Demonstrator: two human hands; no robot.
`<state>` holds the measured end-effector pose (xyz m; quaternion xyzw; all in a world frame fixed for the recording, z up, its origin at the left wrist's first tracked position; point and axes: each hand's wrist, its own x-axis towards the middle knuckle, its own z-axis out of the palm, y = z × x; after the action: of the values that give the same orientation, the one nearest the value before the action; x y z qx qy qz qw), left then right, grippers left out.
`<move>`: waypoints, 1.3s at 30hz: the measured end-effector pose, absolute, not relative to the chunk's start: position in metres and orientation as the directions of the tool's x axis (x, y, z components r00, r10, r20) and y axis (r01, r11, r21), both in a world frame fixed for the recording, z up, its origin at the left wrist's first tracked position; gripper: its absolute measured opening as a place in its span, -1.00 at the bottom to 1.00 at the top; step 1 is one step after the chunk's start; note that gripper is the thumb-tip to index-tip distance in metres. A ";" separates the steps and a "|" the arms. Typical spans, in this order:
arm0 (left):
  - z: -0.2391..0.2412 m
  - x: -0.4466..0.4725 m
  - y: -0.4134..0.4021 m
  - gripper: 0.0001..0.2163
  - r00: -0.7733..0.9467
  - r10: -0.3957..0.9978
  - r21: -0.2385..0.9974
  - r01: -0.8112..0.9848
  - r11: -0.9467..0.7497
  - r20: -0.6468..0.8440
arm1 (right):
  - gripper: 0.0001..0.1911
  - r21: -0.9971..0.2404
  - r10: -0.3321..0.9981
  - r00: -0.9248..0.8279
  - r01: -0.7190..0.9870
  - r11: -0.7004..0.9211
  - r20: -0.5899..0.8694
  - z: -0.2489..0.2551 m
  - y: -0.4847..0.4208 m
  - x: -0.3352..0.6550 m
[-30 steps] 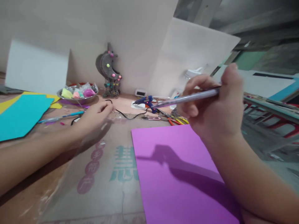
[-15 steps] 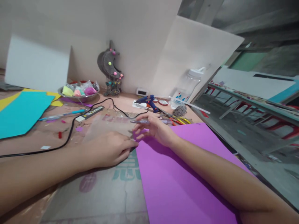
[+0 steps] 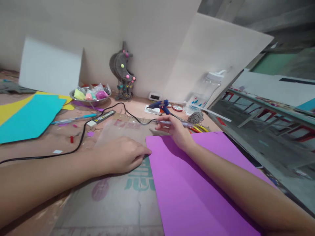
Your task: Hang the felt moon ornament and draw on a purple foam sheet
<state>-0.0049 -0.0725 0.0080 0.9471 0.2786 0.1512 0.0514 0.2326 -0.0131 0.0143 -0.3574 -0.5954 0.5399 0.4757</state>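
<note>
Left hand (image 3: 123,155), forefinger out, touches the left edge of the purple paper (image 3: 197,190), which overlaps a plastic bag (image 3: 118,200); whether I'm pinching, I can't tell. Near the paper's far edge, my right hand (image 3: 179,131) pinches a pen (image 3: 187,124).

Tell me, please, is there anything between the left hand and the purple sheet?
Nothing visible does: the left hand seems to touch the purple sheet at its left edge. The pen in the right hand is farther off, not between them.
</note>
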 end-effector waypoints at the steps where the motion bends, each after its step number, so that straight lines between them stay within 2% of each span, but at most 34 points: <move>1: 0.008 -0.005 -0.072 -0.66 0.799 0.546 0.188 0.514 -0.837 0.252 | -0.56 -0.980 0.937 -0.286 -0.062 0.191 0.201 0.015 -0.016 0.232; 7: 0.008 -0.004 -0.071 -0.69 0.811 0.522 0.168 0.494 -0.853 0.264 | -0.69 -0.946 0.935 -0.316 0.218 0.238 0.162 0.021 -0.031 0.219; 11: 0.006 -0.005 -0.073 -0.72 0.822 0.483 0.112 0.473 -0.874 0.300 | -0.72 -0.925 0.931 -0.345 0.304 0.229 0.117 0.017 -0.032 0.213; 14: 0.003 -0.006 -0.073 -0.72 0.823 0.461 0.116 0.450 -0.886 0.332 | -0.73 -0.896 0.925 -0.350 0.349 0.274 0.147 0.015 -0.030 0.213; 19: 0.001 -0.007 -0.072 -0.72 0.820 0.436 0.113 0.426 -0.897 0.371 | -0.65 -0.857 0.919 -0.345 0.396 0.329 0.194 0.015 -0.027 0.213; 27: 0.001 -0.009 -0.071 -0.74 0.824 0.438 0.127 0.422 -0.898 0.358 | -0.72 -0.786 0.885 -0.387 0.449 0.426 0.258 0.010 -0.023 0.205; 36: -0.001 -0.009 -0.070 -0.72 0.825 0.454 0.138 0.434 -0.890 0.337 | -0.67 -0.816 0.869 -0.427 0.390 0.427 0.251 0.008 -0.024 0.202; 39: 0.000 -0.009 -0.070 -0.71 0.825 0.453 0.129 0.437 -0.890 0.338 | -0.68 -0.865 0.890 -0.402 0.345 0.365 0.215 0.011 -0.026 0.202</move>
<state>-0.0087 -0.0700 0.0002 0.9549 0.2330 0.1828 0.0230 0.2021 -0.0260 0.0107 -0.4143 -0.7452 0.3820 0.3565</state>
